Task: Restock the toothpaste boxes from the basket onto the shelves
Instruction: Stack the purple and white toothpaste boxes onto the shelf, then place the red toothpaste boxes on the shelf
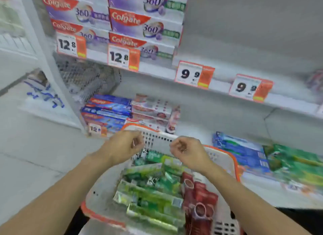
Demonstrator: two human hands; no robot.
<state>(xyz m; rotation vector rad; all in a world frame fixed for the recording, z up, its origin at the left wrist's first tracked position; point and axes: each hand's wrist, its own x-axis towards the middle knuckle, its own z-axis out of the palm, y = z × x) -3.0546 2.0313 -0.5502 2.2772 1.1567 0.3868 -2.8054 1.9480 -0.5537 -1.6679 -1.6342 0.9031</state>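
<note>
A white basket (157, 140) with an orange rim sits below me, tilted against the lower shelf. Inside it lie several green toothpaste boxes (150, 196) and, to their right, dark red ones (199, 203). My left hand (125, 145) hovers over the basket's far left corner, fingers curled in, nothing in it. My right hand (187, 150) hangs above the far side of the basket, also curled and holding nothing. Neither hand touches a box.
The upper shelf carries stacked purple Colgate boxes (145, 24) at left; its right stretch behind the 9.9 price tags (194, 74) is bare. The lower shelf holds blue boxes (108, 110), white-pink boxes (152, 110), blue boxes (244, 152) and green boxes (297, 164).
</note>
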